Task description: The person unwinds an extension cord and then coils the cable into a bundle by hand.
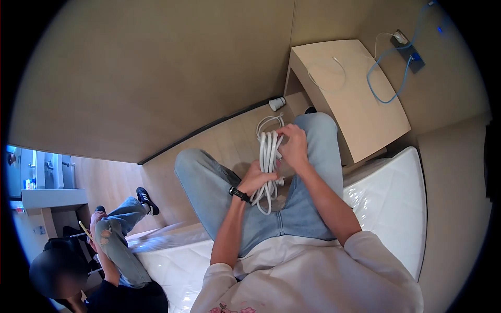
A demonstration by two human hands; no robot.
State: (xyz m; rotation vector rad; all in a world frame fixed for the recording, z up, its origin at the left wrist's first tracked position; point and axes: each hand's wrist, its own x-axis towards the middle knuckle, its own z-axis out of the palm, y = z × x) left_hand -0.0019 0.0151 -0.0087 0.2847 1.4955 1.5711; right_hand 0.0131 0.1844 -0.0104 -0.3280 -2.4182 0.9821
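Note:
A thick white cable (pixel 268 148) is gathered into long loops above my lap, between my knees. My left hand (pixel 254 178) is wrapped round the lower part of the bundle, and loops hang below it. At the upper end, the fingers of my right hand (pixel 293 145) are closed on the cable. Just how those fingertips grip it is partly hidden. Beyond the bundle, a loose length of the cable trails in thin curves toward the floor.
A white cup-shaped object (pixel 277 104) lies on the floor by the wall. On a wooden desk (pixel 360 120) rest a thin white cord (pixel 342 65) and a blue cable (pixel 371 86). I sit on a plastic-wrapped mattress (pixel 391 193). Another person (pixel 125 261) sits at left, holding a phone-like object.

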